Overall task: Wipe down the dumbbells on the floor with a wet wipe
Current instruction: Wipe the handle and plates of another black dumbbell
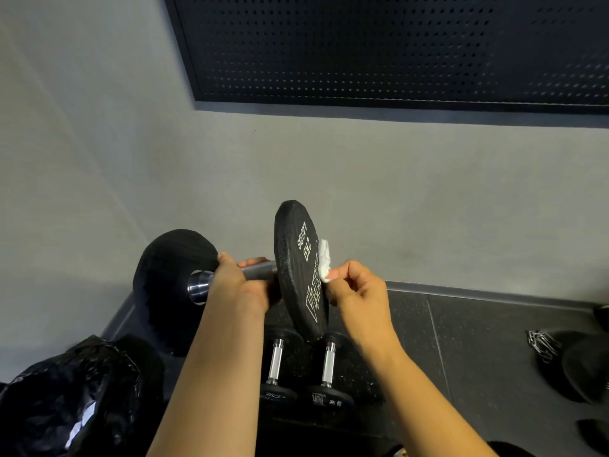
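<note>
Closest to the camera, a crumpled black plastic bag sits bottom left, and two small chrome-handled black dumbbells lie side by side on the dark speckled rubber floor. Above them, the left hand is wrapped round the steel grip of a bigger black dumbbell, held up off the floor. The right hand pinches a bunched white wet wipe against the end face marked 2KG. Behind that there's a plain grey wall, with a black perforated panel up top.

Bare floor between dumbbells and chain
</note>
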A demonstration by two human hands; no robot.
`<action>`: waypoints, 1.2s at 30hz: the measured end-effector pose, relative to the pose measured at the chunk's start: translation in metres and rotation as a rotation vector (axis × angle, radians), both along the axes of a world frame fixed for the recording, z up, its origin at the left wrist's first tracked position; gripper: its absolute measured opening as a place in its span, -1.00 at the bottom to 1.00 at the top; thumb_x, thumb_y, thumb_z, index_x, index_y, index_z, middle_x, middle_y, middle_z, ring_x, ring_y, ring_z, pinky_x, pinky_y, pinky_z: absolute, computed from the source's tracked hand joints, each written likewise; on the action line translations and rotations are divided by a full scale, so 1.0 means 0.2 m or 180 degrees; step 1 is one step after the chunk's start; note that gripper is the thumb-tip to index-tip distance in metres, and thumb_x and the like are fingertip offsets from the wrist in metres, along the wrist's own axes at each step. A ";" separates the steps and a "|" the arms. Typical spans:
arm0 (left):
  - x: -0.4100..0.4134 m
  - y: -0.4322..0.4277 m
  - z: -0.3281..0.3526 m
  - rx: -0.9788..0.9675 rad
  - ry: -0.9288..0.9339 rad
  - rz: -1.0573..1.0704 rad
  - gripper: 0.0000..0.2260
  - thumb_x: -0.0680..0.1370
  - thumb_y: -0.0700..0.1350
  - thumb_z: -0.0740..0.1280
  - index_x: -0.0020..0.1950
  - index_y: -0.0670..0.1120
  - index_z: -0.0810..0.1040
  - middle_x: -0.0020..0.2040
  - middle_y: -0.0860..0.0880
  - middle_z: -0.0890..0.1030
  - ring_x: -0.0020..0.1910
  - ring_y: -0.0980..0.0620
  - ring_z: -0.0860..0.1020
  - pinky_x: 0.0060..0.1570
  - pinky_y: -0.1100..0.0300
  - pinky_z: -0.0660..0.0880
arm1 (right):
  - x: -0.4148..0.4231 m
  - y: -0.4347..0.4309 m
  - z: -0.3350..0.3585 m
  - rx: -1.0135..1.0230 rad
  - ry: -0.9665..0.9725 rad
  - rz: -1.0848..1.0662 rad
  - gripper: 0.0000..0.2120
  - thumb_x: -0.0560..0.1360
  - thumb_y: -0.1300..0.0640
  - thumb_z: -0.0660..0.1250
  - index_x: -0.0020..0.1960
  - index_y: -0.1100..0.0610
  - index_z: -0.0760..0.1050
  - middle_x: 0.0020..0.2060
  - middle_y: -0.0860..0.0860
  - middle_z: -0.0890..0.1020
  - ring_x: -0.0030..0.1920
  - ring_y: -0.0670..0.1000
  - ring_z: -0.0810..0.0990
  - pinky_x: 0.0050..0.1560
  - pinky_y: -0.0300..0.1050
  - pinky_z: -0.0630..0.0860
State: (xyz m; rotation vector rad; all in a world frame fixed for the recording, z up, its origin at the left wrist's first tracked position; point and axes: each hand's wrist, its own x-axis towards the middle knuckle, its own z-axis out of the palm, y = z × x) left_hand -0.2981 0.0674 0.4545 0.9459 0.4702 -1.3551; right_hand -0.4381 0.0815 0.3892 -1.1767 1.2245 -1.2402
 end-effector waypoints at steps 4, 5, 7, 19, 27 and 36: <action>0.01 0.01 -0.01 0.0214 -0.0272 -0.0188 -0.63 0.59 0.10 0.22 -0.29 -0.09 0.25 -0.52 -0.01 0.36 -0.74 0.03 0.38 -0.70 0.25 0.40 | 0.02 0.18 0.11 -0.0191 -0.0426 0.0250 -0.76 0.46 0.29 0.29 -0.36 0.12 0.47 -0.46 0.04 0.45 -0.38 0.02 0.34 -0.34 -0.13 0.32; 0.01 0.01 -0.01 0.0282 -0.0405 -0.0282 -0.63 0.59 0.12 0.22 -0.27 -0.09 0.26 -0.46 -0.02 0.38 -0.67 0.01 0.43 -0.66 0.19 0.43 | 0.03 0.22 0.15 -0.0279 -0.0489 0.0347 -0.79 0.47 0.27 0.29 -0.34 0.12 0.48 -0.47 0.04 0.44 -0.40 0.03 0.33 -0.37 -0.15 0.32; 0.00 0.03 -0.02 0.0359 -0.0663 -0.0464 -0.67 0.59 0.14 0.20 -0.15 -0.12 0.36 -0.34 -0.08 0.46 -0.47 -0.07 0.52 -0.48 0.01 0.49 | 0.06 0.25 0.23 -0.0520 -0.0620 0.0560 -0.79 0.51 0.23 0.31 -0.28 0.06 0.52 -0.45 0.07 0.41 -0.42 0.05 0.32 -0.43 -0.16 0.30; -0.03 0.02 -0.07 0.0171 -0.0377 -0.0656 -0.58 0.60 0.18 0.15 -0.27 -0.12 0.37 -0.07 -0.11 0.55 -0.09 -0.13 0.59 0.04 -0.07 0.52 | 0.08 -0.15 0.12 -0.0680 0.0317 -0.0260 -0.85 0.59 0.16 0.26 -0.16 0.09 0.49 -0.32 0.06 0.57 -0.30 -0.05 0.49 -0.22 -0.01 0.49; 0.00 -0.01 -0.05 0.0243 -0.0501 -0.0691 -0.55 0.60 0.21 0.11 -0.31 -0.11 0.33 -0.22 -0.08 0.54 -0.24 -0.09 0.56 -0.27 -0.05 0.50 | 0.07 0.25 0.04 -0.0825 0.0252 -0.0217 -0.84 0.59 0.24 0.23 -0.12 0.15 0.54 -0.35 -0.01 0.57 -0.33 -0.15 0.46 -0.30 -0.31 0.42; -0.03 0.04 -0.06 0.0304 -0.0487 -0.0666 -0.56 0.59 0.17 0.17 -0.35 -0.10 0.32 -0.47 -0.06 0.49 -0.38 -0.08 0.52 -0.35 0.00 0.46 | 0.14 -0.02 0.28 -0.1649 0.0517 -0.0237 -0.76 0.58 0.21 0.21 0.15 0.13 0.59 0.02 -0.03 0.67 0.06 -0.13 0.61 0.11 -0.21 0.51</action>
